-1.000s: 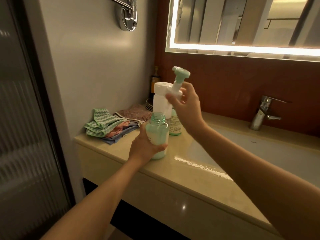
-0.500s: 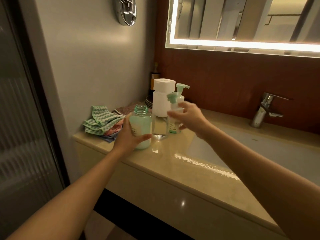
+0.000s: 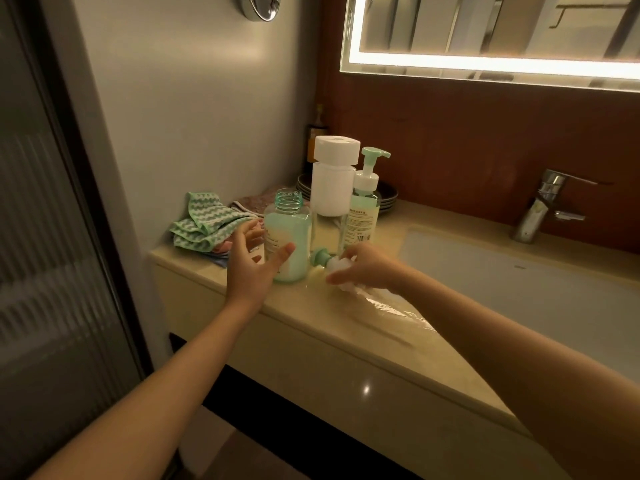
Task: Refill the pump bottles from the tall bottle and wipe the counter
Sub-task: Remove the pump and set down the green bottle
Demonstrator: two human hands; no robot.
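A beige stone counter (image 3: 346,327) runs under a lit mirror (image 3: 485,29), with the sink basin (image 3: 519,289) and faucet (image 3: 540,209) toward its right end. Near the left end, back from the front edge, stands an open green bottle (image 3: 289,233), its threaded neck bare. The left hand (image 3: 252,265) is released, its fingers spread to either side of the bottle. The right hand (image 3: 367,268) grasps the pump head (image 3: 322,258), which lies on the counter just right of the bottle. Behind stand a tall white bottle (image 3: 334,178) and a second pump bottle (image 3: 363,209). Folded cloths (image 3: 204,220) lie at the left edge.
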